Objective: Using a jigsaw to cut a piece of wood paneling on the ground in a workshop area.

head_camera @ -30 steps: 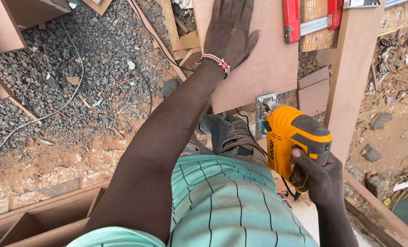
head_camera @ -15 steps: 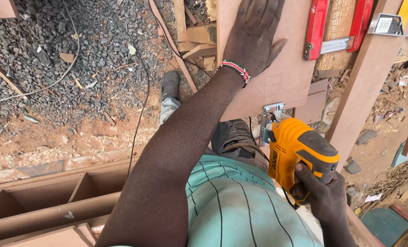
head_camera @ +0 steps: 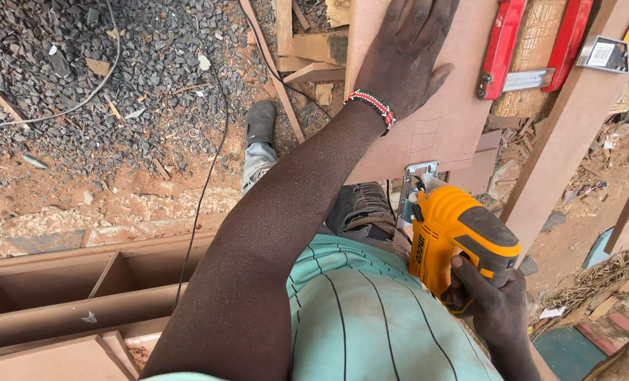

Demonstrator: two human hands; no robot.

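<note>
Two hands were at work on one flat reddish-brown fibreboard panel (head_camera: 455, 120). Nearest the camera, the right hand (head_camera: 487, 300) had its grip wrapped tight round the handle of an orange-and-black electric jigsaw (head_camera: 459, 236), fingers curled closed on it. The saw's metal shoe (head_camera: 416, 187) sat at the near edge of the panel, just at the start of faint pencilled rectangles (head_camera: 427, 137) drawn on the board. No cut line showed beyond the shoe, so the sawing appeared barely begun or not yet started, with the whole marked outline left to follow; whether the blade had entered the wood could not be told.

Farther out, the left hand (head_camera: 406, 53), a red, white and green beaded bracelet (head_camera: 372, 107) on its wrist, lay flat with fingers spread, pressing the panel down. Beyond the panel, a red bar clamp (head_camera: 501, 49) gripped other boards beside a long brown plank (head_camera: 568, 134). Off to the left, a thin black cable (head_camera: 212, 169) trailed across grey gravel (head_camera: 60, 63), and brown box frames (head_camera: 81, 289) lay on the ground.
</note>
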